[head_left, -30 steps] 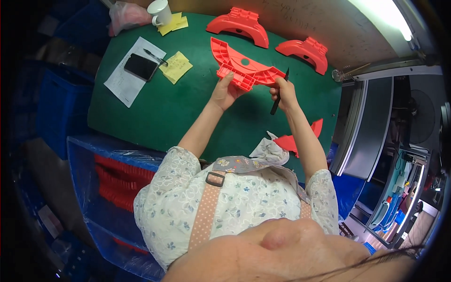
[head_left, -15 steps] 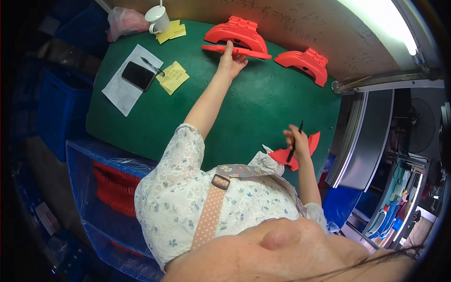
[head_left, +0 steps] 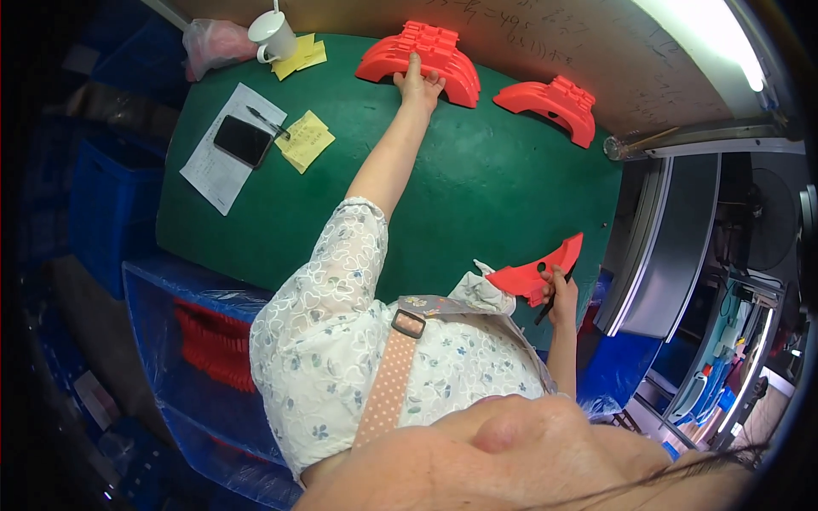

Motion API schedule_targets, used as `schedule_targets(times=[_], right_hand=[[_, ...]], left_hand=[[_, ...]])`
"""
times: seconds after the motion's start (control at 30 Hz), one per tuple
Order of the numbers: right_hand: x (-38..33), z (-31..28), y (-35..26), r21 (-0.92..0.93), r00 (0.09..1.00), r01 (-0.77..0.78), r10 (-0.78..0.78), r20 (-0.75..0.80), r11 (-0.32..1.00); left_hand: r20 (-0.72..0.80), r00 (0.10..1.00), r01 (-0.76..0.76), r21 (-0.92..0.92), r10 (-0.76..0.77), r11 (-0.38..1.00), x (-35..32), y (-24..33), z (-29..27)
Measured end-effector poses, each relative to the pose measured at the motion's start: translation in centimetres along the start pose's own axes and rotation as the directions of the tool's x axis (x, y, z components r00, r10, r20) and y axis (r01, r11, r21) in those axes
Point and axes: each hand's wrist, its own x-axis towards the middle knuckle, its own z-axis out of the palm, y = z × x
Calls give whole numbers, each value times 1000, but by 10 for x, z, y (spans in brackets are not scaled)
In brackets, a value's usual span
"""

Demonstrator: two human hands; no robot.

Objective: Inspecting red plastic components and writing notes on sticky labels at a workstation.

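Observation:
At the far edge of the green table, my left hand (head_left: 419, 88) grips a red arched plastic part (head_left: 452, 78) that lies against a stack of similar parts. Its thumb points up over the red plastic, with the other fingers bent beside it. Near the table's right side, my right hand (head_left: 559, 295) is closed around a slim black pen-like tool (head_left: 545, 309). The fingers of that hand also touch the edge of another red arched part (head_left: 535, 271), which has a round hole. A crumpled white cloth (head_left: 482, 289) lies beside that part.
More red arched parts (head_left: 545, 102) stand at the far right. To the left are a phone (head_left: 243, 140) on paper, a pen, yellow notes (head_left: 305, 141), a white mug (head_left: 273, 37) and a pink bag (head_left: 220, 47). A blue plastic-lined crate (head_left: 200, 409) holds red parts.
My left hand has pushed its red part away from me, up against the stack. My right hand has come down onto the near red part, with the black tool still in it.

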Motion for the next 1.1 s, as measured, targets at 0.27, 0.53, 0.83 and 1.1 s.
schedule_targets(times=[0.27,0.53,0.83,1.1], right_hand=[[-4,-11,0,-338,981,31,-94,-172,941],[-15,-45,41,-322,947,-51,-57,-316,945],[14,-40,71,109,971,-104,125,-205,989],[19,-42,49,439,984,-114,41,172,891]], left_hand=[[139,986,86,31,-89,996,29,12,-30],[74,995,36,364,-67,931,5,4,-65],[716,254,-962,260,-650,-90,-280,-158,-106],[706,449,-881,247,-548,-404,-293,-177,-89]])
